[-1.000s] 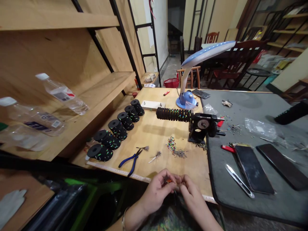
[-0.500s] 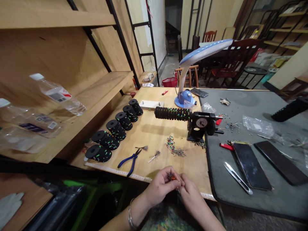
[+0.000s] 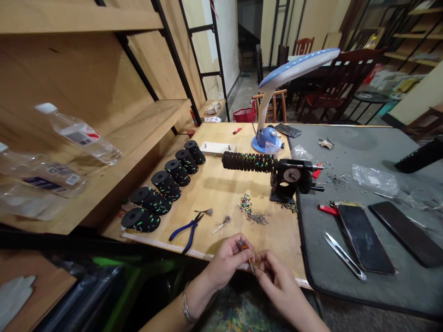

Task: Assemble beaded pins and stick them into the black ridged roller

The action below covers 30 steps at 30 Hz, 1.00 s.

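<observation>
My left hand and my right hand meet at the near edge of the wooden table. Both are closed in a pinch on a small thin piece with an orange tip, too small to name surely. Just beyond them lie a pile of small coloured pins, two small tufts and blue-handled pliers. A black winder holds a long rod wrapped in dark cord with coloured flecks.
Several black spools line the table's left side. A blue desk lamp stands behind. On the grey mat lie two phones, metal snips and a red lighter. Plastic bottles rest on the left shelf.
My hands have lifted slightly and shifted; the right hand has drawn a little away, and the thin piece now stands between the fingertips. The view tilted slightly.
</observation>
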{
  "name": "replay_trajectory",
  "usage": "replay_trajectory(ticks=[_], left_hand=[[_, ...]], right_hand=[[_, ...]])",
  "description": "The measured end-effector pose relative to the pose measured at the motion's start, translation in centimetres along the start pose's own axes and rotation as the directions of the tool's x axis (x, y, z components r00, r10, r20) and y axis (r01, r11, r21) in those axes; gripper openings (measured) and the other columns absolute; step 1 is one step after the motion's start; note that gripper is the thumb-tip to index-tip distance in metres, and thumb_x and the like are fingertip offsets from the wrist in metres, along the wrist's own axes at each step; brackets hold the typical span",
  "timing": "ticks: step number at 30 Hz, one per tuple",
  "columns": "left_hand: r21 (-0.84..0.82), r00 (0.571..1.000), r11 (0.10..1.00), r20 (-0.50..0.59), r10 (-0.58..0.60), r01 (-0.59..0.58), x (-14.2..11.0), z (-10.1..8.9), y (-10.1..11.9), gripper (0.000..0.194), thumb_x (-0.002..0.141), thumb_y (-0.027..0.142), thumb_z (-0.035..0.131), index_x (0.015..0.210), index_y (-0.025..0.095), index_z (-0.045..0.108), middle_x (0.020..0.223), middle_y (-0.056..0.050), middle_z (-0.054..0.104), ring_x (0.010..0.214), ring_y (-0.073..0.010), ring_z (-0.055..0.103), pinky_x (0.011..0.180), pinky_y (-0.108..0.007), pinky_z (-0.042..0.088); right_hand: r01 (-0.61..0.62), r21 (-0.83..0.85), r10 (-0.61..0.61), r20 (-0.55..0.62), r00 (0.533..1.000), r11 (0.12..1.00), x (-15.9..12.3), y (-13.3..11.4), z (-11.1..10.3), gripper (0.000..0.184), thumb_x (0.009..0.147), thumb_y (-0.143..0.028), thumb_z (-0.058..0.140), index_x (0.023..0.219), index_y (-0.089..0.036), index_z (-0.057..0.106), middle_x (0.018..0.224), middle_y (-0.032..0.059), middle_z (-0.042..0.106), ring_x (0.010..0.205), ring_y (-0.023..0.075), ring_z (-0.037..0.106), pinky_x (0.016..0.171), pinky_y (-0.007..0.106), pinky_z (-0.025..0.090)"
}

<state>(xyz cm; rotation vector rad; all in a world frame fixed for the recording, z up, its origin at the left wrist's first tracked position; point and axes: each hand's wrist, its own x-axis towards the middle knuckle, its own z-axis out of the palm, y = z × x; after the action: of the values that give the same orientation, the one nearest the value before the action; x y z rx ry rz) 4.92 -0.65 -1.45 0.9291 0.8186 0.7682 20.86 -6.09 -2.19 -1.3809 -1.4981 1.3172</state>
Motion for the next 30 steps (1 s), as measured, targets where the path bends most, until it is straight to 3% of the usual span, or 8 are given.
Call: replay_trajectory(ticks=[4,9,15,21,30], left_hand=[[-0.028,0.997,0.999,-0.062,-0.037,0.036,0.0,-0.1,-0.3,0.028,0.076,0.036,0.073,0.077,0.015,0.056,0.068,-0.002,0.06,0.06,-0.0107,0.051,0.057,-0.022,0.041],[0.002,0.986,0.998,-0.151,-0.068,0.069,-0.1,0.0,-0.6,0.032,0.072,0.04,0.075,0.076,0.015,0.056,0.068,-0.001,0.061,0.062,-0.012,0.054,0.06,-0.023,0.044],[0.095,0.97,0.994,-0.24,-0.036,0.061,-0.8,0.0,-1.0,0.032,0.073,0.041,0.074,0.075,0.015,0.056,0.064,0.001,0.062,0.055,-0.0103,0.053,0.057,-0.022,0.042],[-0.039,0.968,0.994,-0.224,-0.111,0.105,-1.3,0.7,-1.6,0.037,0.07,0.045,0.076,0.075,0.016,0.054,0.071,-0.002,0.065,0.061,-0.0137,0.061,0.055,-0.023,0.045],[-0.14,0.969,0.984,-0.205,-0.135,0.107,-1.3,1.2,-2.2,0.037,0.068,0.042,0.078,0.072,0.014,0.054,0.064,0.001,0.059,0.057,-0.011,0.057,0.053,-0.021,0.042]], right_hand=[[-0.059,0.036,0.059,-0.003,0.998,0.998,-0.4,1.0,-0.2,0.025,0.093,-0.038,0.044,0.081,-0.02,0.056,0.058,-0.0058,0.048,0.054,0.0133,0.047,0.054,0.024,0.037],[-0.11,0.009,0.11,-0.005,0.994,0.994,-0.5,2.3,0.1,0.031,0.09,-0.044,0.048,0.071,-0.02,0.055,0.05,-0.0067,0.046,0.047,0.0122,0.044,0.05,0.024,0.034],[-0.192,0.277,0.233,-0.123,0.965,0.941,-0.6,2.3,0.4,0.043,0.08,-0.063,0.056,0.068,-0.022,0.05,0.039,-0.0082,0.046,0.036,0.0091,0.037,0.04,0.022,0.026],[-0.153,0.42,0.276,-0.249,0.928,0.894,-0.3,2.5,1.5,0.046,0.076,-0.067,0.06,0.073,-0.022,0.051,0.037,-0.0071,0.05,0.032,0.0082,0.034,0.036,0.02,0.025],[-0.195,0.504,0.295,-0.127,0.947,0.842,0.6,1.5,2.3,0.052,0.071,-0.071,0.062,0.071,-0.021,0.05,0.036,-0.0083,0.049,0.03,0.0053,0.033,0.035,0.016,0.024]])
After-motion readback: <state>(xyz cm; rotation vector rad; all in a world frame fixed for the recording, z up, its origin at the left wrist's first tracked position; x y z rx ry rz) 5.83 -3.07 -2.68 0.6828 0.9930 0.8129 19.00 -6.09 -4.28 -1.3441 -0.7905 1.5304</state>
